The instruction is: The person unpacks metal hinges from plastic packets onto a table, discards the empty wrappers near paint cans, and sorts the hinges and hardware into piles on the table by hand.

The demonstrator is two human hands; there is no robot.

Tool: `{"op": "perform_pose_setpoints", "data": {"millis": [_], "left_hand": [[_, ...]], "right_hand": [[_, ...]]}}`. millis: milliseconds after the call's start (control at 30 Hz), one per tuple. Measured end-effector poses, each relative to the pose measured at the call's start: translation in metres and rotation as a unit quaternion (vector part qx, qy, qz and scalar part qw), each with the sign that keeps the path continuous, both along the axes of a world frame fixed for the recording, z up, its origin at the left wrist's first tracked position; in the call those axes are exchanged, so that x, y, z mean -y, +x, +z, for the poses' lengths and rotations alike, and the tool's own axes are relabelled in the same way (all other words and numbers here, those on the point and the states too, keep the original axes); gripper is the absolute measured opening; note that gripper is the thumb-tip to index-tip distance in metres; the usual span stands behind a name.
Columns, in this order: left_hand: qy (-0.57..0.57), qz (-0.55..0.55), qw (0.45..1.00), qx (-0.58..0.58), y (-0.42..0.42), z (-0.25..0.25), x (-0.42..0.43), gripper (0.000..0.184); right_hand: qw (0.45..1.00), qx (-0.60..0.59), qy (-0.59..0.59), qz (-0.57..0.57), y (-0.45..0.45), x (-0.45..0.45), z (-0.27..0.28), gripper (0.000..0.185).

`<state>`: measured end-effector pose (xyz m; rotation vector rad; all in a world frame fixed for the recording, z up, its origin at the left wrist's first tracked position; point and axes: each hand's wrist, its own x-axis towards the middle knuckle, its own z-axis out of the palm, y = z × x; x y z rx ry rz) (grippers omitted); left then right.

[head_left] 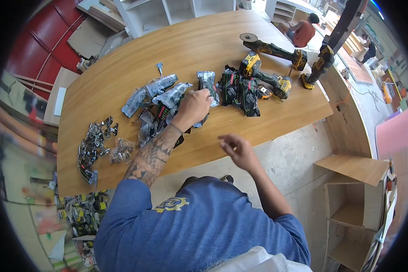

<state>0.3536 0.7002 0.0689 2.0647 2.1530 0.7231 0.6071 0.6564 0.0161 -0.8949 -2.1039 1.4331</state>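
Note:
My left hand (196, 106) reaches across the wooden table with its fingers curled at a black packet with a silvery back (206, 81). The fingertips are partly hidden, but they appear closed on its lower left edge. Below and left of that hand lies a pile of similar packets (161, 111), some silver side up. My right hand (238, 152) hovers off the table's near edge, fingers loosely spread and holding nothing. More black packets (248, 97) lie to the right, beside a yellow-and-black cordless drill (269, 80).
Loose metal hinges (91, 144) and a clear bag of small hardware (121, 150) lie at the table's left. An angle grinder (276, 51) and another cordless tool (319, 68) sit at the far right. An open wooden cabinet (351, 204) stands right. Two people are in the background.

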Motion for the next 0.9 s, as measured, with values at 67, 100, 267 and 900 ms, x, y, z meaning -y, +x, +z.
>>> {"op": "perform_pose_setpoints", "data": {"millis": [67,100,267,900], "left_hand": [[0.023,-0.019,0.997,0.073,0.002,0.026,0.014,0.024],[-0.004,-0.019,0.989,0.147,0.01,0.046,0.029,0.027],[0.076,-0.092,0.964,0.239,0.019,0.016,0.078,0.023],[0.24,0.134,0.937,0.214,-0.055,-0.026,0.235,0.009]], "right_hand": [[0.993,-0.087,-0.009,-0.081,0.0,-0.029,-0.008,0.038],[0.993,-0.088,-0.012,-0.079,-0.005,-0.043,-0.006,0.038],[0.791,-0.361,-0.493,-0.034,-0.038,-0.083,0.031,0.037],[0.977,-0.17,-0.089,0.097,-0.201,0.04,0.011,0.017]]}}
